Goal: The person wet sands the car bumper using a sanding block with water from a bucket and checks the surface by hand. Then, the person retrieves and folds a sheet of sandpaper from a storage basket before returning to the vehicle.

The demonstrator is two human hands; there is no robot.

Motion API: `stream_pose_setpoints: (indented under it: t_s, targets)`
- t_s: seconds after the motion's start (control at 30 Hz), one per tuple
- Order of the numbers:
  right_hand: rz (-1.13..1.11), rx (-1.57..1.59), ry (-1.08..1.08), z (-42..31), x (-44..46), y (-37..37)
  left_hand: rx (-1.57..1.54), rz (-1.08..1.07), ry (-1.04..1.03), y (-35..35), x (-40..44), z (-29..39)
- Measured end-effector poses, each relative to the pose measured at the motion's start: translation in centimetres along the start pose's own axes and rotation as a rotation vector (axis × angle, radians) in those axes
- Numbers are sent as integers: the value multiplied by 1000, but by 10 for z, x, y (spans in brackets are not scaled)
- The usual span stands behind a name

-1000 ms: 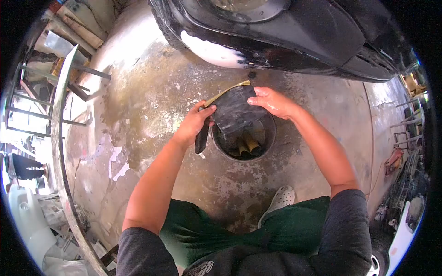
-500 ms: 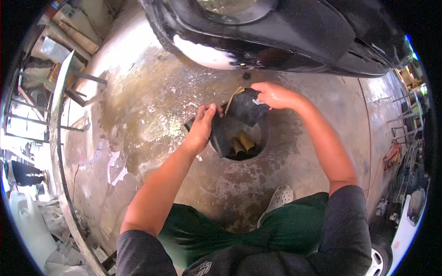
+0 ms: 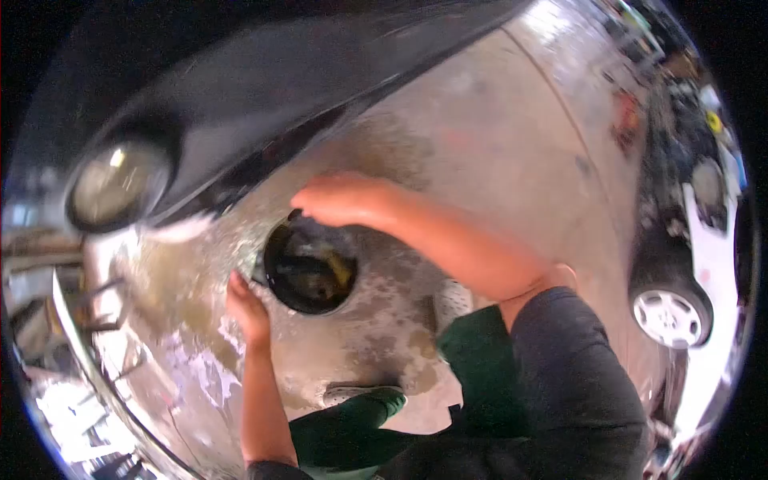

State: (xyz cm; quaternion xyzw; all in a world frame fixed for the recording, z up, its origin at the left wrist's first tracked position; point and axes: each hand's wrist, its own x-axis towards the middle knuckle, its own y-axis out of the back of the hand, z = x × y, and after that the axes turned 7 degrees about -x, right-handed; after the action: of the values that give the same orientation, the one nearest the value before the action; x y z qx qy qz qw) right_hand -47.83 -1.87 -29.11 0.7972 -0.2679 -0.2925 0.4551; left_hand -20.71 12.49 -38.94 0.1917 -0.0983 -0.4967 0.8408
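Note:
A round dark bucket [image 3: 348, 292] stands on the floor, holding dark pieces and yellowish-brown rolled pieces [image 3: 340, 268]. Above its far rim, my right hand [image 3: 332, 200] is closed, fingers pointing left, with a small dark bit at the fingertips; motion blur hides what it grips. My left hand [image 3: 248, 308] is just left of the bucket, thumb up. A dark edge shows between that hand and the rim, but the left fingers are smeared and mostly hidden.
A large black vehicle panel [image 3: 264, 72] with a round lamp [image 3: 120, 188] spans the upper left. On the right are a white car part [image 3: 716, 272] and a wheel [image 3: 668, 318]. A long curved bar [image 3: 96, 368] stands at lower left. Stained concrete floor [image 3: 480, 120] surrounds the bucket.
The view has swung right, shifting the bucket left in it. My hands have moved apart, and the dark sheet with a yellowish edge no longer shows clearly between them.

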Motion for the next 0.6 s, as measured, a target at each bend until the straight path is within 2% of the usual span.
stream_pose_setpoints:
  t_s: [0.03, 0.1, 0.17, 0.2, 0.23, 0.27, 0.3, 0.33, 0.37, 0.4, 0.43, 0.47, 0.5, 0.57, 0.6]
  targets:
    - [42, 151, -32, 10, -22, 12, -13, -23, -36, -1, -1, -8]
    - [55, 371, -143, 39, -73, 6, 320, -118, -173, 4, -22, 10]
    - [-54, 621, -396, 55, -136, 10, 440, -140, -65, 11, -54, -30]
    - [15, 622, -468, 66, -170, -5, 562, -315, 212, 20, -81, -22]
    - [86, 614, -536, 79, -205, -30, 867, -609, 81, 49, -136, -137]
    - [194, 519, -626, 88, -244, -62, 1194, -891, -193, 61, -180, -178]
    - [301, 418, -716, 92, -285, -89, 1365, -1096, -505, 48, -206, -106]
    - [435, 378, -789, 86, -329, -106, 1192, -1500, -262, 82, -233, -50]
    - [571, 337, -863, 73, -371, -115, 934, -1227, 78, 93, -269, -9]
    - [489, 463, -1055, 59, -409, -114, 1041, -1498, 96, 91, -272, 87]
    - [433, 463, -1097, 40, -446, -101, 1000, -1500, 25, 100, -282, 164]
    - [370, 499, -1274, 16, -477, -86, 1052, -1526, -149, 112, -293, 217]
    - [345, 523, -1272, -5, -508, -75, 1102, -1541, -328, 126, -305, 252]
    - [271, 564, -1289, -42, -560, -50, 962, -1492, -261, 152, -327, 283]
    - [220, 581, -1310, -60, -579, -37, 972, -1756, -512, 158, -327, 282]
